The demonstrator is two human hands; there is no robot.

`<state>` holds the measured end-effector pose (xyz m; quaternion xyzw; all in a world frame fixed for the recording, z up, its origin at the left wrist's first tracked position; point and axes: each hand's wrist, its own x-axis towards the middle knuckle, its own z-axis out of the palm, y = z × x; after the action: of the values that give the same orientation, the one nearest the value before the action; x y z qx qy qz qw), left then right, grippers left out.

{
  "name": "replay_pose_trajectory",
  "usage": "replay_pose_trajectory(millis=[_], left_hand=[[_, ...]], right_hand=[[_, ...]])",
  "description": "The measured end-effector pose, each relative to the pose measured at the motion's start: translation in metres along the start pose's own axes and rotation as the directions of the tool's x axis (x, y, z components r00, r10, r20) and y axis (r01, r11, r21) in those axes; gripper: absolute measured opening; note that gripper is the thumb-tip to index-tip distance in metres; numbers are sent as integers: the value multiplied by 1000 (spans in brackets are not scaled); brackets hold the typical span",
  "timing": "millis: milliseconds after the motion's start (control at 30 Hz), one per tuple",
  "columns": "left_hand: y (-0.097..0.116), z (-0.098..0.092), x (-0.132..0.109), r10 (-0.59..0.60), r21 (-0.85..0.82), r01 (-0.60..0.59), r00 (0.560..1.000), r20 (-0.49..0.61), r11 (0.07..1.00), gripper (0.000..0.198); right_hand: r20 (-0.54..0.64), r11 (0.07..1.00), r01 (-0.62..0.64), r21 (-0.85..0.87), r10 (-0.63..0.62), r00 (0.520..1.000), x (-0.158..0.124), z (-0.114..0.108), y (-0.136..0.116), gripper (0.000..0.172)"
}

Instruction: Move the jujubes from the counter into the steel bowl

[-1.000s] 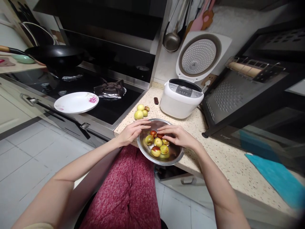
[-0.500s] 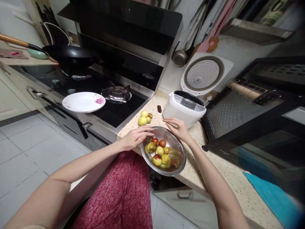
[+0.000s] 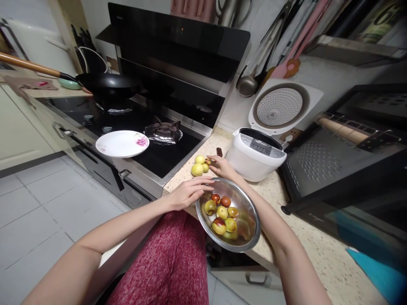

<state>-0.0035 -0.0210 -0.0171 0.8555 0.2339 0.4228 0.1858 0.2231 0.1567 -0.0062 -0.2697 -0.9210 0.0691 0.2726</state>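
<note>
A steel bowl [image 3: 251, 212] holds several jujubes [image 3: 221, 212], mottled green, yellow and red-brown. My left hand [image 3: 190, 193] lies at its left rim, with straight fingers reaching over the edge and the thumb outside. Beyond the bowl, my right hand [image 3: 223, 166] stretches across the counter. Its fingers and thumb are apart around a small brownish jujube [image 3: 207, 161]; whether they touch it I cannot tell. Beside that one sit a few pale green jujubes [image 3: 197, 170].
A white rice cooker [image 3: 254, 159] stands with its lid up, near a small dark red object [image 3: 219, 151]. A floral plate [image 3: 119, 144] overhangs the stove's front edge. The wok [image 3: 110, 84] sits on the far burner. On the right are a black oven [image 3: 330, 186] and a blue cloth [image 3: 365, 267].
My right hand has left the bowl's far rim and reached left to the loose jujubes. My left hand stays at the rim. The whole view has shifted slightly.
</note>
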Motion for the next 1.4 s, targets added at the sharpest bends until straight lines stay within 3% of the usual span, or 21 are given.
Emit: replay_pose_trajectory(millis=[167,267,500,700,967,1100,1400], left_hand=[[1,0,0,4,7,-3,1000,-6,1000,51],[0,1,0,7,12,-6,1000,-12,1000,50],[0,-1,0,14,-15,-14,1000,0,1000,48],[0,-1,-1,21,-8,-21,1000,-1,1000,50],[-1,0,-1,5,2,-5,1000,-19,1000,51],[-1,-1,-1,9,2,-9,1000,-4,1000,53],[1,-3,1,18,-9,-18,1000,-2,1000,56]], right_hand=[[10,1000,8,-27,-8,1000,3,7,-5,37],[3,998,7,-66,-7,1000,-2,1,-12,33],[-128,968,74,-238,-107,986,-44,-55,-39,34],[-199,988,48,-149,-78,977,-96,-86,-84,42],[-25,998,45,52,-43,999,-120,-92,-123,40],[108,985,32,171,-51,993,-119,-91,-127,43],[177,963,20,267,-69,982,-118,-89,-126,37]])
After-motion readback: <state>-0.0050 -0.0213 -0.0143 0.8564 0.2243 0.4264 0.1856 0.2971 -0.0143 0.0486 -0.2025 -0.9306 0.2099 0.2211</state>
